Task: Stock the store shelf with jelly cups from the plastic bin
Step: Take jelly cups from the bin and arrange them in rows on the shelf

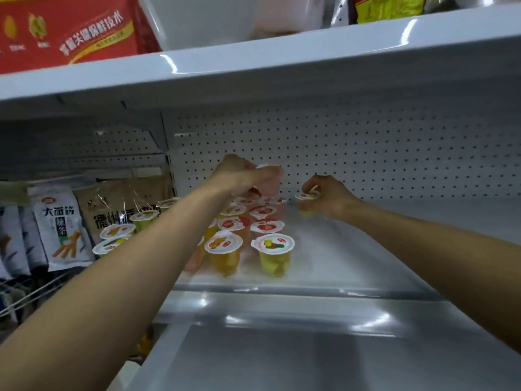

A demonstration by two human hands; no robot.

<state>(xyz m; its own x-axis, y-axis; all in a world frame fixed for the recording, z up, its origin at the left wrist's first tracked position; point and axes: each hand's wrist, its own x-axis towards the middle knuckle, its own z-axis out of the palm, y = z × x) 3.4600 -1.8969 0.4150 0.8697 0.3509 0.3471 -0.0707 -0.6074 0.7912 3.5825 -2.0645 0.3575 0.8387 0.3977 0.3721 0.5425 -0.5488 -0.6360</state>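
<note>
Several jelly cups [275, 253] stand in rows on the white middle shelf [352, 258], with yellow, orange and red fruit under white foil lids. My left hand [242, 174] is above the back of the rows and grips a pinkish jelly cup [269, 182], its lid showing above my fingers. To the right, near the pegboard back wall, my right hand [327, 197] holds a yellow-green jelly cup [306, 200] just above the shelf. The plastic bin is not in view.
Snack bags [60, 224] stand to the left of the cups, behind my left forearm. A red carton [70, 29] and a white container [203, 21] sit on the shelf above. The shelf right of the cups is bare. A lower shelf [282, 356] juts forward below.
</note>
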